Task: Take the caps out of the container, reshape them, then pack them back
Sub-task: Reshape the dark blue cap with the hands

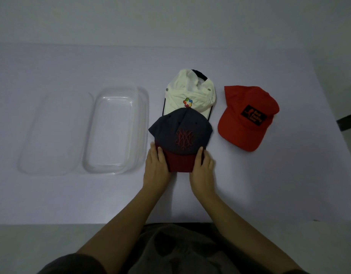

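While the left hand [157, 167] and the right hand [203, 169] each gripped one side of its dark red brim [180, 162], the dark blue cap [182, 133] sat on the bench [269, 184] between them, its crown pointing away from the person. Both hands were closed on the brim's edges, thumbs lying on top; how far the fingers reached underneath could not be seen. Just beyond the hands, the blue cap's crown overlapped the front of a rumpled white cap [190, 91] with a coloured badge. Off to the right of the hands, apart from both, lay a red cap [247, 117] with a black patch, its brim nearer the person. Left of the hands, near the blue cap, stood a clear plastic container [143, 123], all three caps outside it, and its clear lid [52, 135] lay flat right beside it, further left.
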The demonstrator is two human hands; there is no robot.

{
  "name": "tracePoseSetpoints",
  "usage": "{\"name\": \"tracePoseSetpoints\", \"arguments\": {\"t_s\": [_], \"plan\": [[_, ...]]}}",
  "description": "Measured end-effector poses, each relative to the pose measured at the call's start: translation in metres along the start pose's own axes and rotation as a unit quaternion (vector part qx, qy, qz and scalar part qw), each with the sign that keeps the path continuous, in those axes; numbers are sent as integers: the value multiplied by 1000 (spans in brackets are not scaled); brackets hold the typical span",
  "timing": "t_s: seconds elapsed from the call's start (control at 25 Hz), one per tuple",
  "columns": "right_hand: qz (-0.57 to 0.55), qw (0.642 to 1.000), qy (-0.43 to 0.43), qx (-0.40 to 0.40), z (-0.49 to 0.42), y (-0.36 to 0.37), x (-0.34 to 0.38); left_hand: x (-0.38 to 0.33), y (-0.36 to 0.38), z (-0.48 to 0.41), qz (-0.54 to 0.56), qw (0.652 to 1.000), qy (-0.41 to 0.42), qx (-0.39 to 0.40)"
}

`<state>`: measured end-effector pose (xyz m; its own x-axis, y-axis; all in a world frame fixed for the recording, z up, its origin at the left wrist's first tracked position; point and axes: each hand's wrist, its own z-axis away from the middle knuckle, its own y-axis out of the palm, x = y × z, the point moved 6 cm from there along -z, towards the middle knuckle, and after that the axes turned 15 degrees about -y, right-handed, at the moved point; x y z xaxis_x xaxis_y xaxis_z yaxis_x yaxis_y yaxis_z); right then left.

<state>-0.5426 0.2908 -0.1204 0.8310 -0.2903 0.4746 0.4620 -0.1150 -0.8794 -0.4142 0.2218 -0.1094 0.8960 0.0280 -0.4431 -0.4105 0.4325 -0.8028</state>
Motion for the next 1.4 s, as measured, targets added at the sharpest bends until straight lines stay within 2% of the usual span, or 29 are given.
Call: {"name": "tracePoseSetpoints", "arguments": {"t_s": [0.12,0.32,0.44,0.56,0.64,0.72,0.84,0.92,0.96,1.04,1.12,1.24,1.4], "plan": [[-77,997,-7,21,8,11,4,-1,4,-1,-28,999,23,2],[-300,953,-47,12,11,17,9,-1,-2,4,127,991,11,33],[-347,935,-64,34,12,21,10,-2,6,9,203,971,80,103],[-382,919,-57,76,12,22,13,-1,11,5,201,965,70,155],[-342,933,-68,82,13,20,12,2,10,5,203,962,81,165],[-238,967,-70,52,15,14,4,9,6,-1,182,972,94,117],[-154,987,-41,25,17,6,-2,19,-2,-8,2,996,92,3],[-153,987,-24,41,16,6,0,14,-2,-2,-88,990,106,-31],[-144,988,-19,57,15,7,1,14,1,1,-98,988,108,-51],[-94,990,-5,105,15,12,3,11,3,6,-56,991,96,-72],[-57,988,-1,145,18,16,6,10,4,10,0,998,48,-44],[-70,983,-18,171,19,21,8,14,2,16,95,995,-3,-12],[-123,974,-27,186,20,24,8,16,2,17,149,988,16,39]]}}
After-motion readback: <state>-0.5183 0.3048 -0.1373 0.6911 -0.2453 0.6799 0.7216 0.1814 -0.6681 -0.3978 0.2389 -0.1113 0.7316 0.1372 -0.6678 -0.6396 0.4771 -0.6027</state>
